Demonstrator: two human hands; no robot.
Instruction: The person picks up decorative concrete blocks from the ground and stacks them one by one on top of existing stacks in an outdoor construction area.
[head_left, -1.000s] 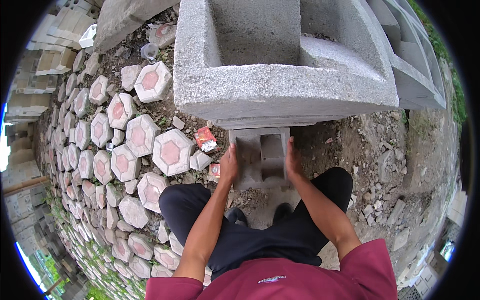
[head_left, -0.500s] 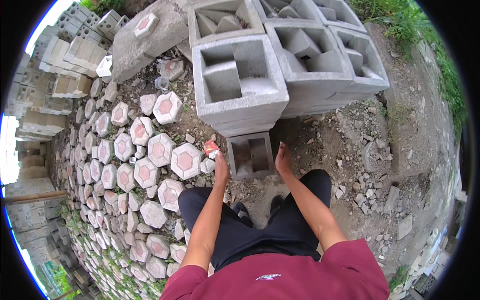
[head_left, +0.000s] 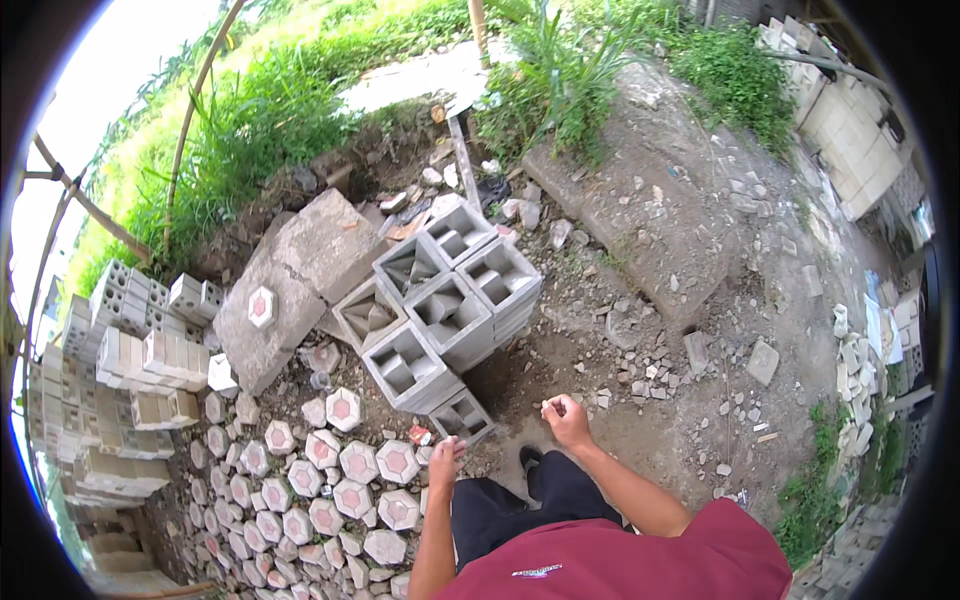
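Observation:
A small grey hollow concrete block (head_left: pixel 463 418) rests on the ground in front of me, with slanted inner walls showing through its top. My left hand (head_left: pixel 445 463) is just left of its near corner, holding nothing, fingers loosely bent and a little apart. Farther right, above the dirt, my right hand (head_left: pixel 569 421) has its fingers curled in, with nothing visible in them. Beyond the small block stands a cluster of stacked grey hollow blocks, the nearest stack (head_left: pixel 405 368) rising right behind it. Neither hand touches the stacks.
Hexagonal pavers with reddish centres (head_left: pixel 358 462) cover the ground at left. A broken concrete slab (head_left: pixel 290 270) lies beyond them, near piles of pale blocks (head_left: pixel 150 355). Rubble (head_left: pixel 650 375) is scattered at right beside a long slab (head_left: pixel 630 230). A red wrapper (head_left: pixel 420 435) lies by the small block.
My view has swung up and right, bringing in grass and more ground. My hands, which flanked the small block with fingers extended, are now drawn back from it, the right one curled.

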